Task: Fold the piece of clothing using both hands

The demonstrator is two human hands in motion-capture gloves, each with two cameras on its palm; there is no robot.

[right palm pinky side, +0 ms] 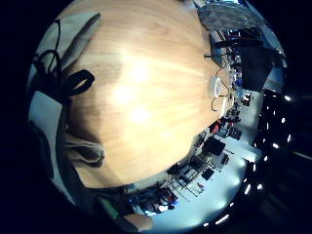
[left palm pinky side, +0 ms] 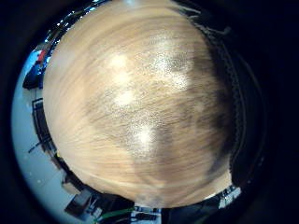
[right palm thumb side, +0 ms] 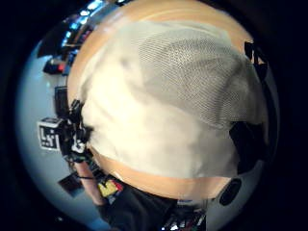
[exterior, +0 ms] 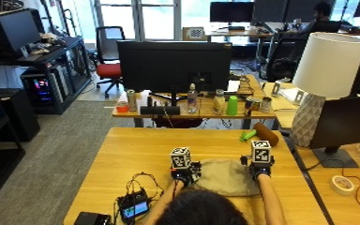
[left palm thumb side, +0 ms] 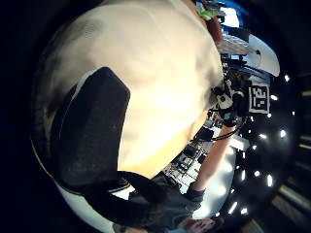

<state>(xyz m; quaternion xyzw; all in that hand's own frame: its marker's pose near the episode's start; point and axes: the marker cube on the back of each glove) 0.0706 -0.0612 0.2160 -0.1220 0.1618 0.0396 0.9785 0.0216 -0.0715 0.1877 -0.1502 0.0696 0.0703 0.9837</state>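
On the wooden bench point(exterior: 136, 145), between the left hand point(exterior: 183, 176) and right hand point(exterior: 260, 171), lies the beige garment point(exterior: 225, 176), bunched. Cannot tell whether fingers pinch cloth. Best to flatten first, match edges, then fold evenly across.

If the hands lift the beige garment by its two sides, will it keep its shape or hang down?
The garment lies in soft rumples on the table, so it would probably sag in the middle. Its mesh panel looks thin, so it is likely light. On the smooth wood it should slide easily when the left hand and right hand push it.
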